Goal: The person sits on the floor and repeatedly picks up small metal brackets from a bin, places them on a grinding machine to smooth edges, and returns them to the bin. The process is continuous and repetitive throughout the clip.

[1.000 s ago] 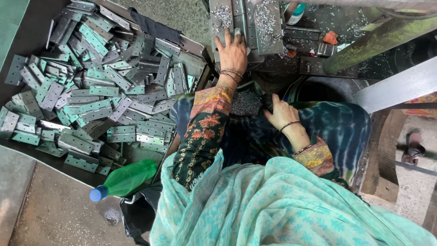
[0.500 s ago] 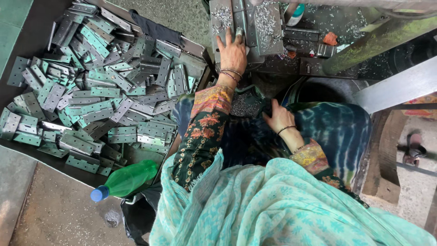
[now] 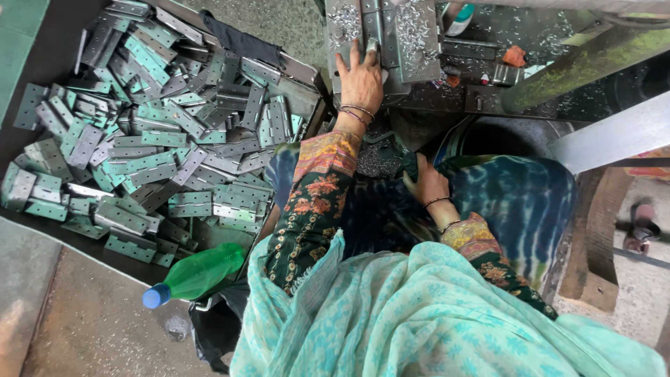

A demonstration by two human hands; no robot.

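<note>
Hinges (image 3: 150,150) fill the far-left tray (image 3: 42,49), a loose heap of grey-green plates lying every way. Near me on the left lies a green bottle (image 3: 199,274). Moving right, I see my left hand (image 3: 361,82) stretched far, palm down, fingers spread flat on a hinge plate (image 3: 380,31) on the machine bed (image 3: 419,91); its long axis runs near-to-far, under the fingertips. Further right, my right hand (image 3: 427,185) rests low in my lap, curled; whether it holds anything I can't tell.
</note>
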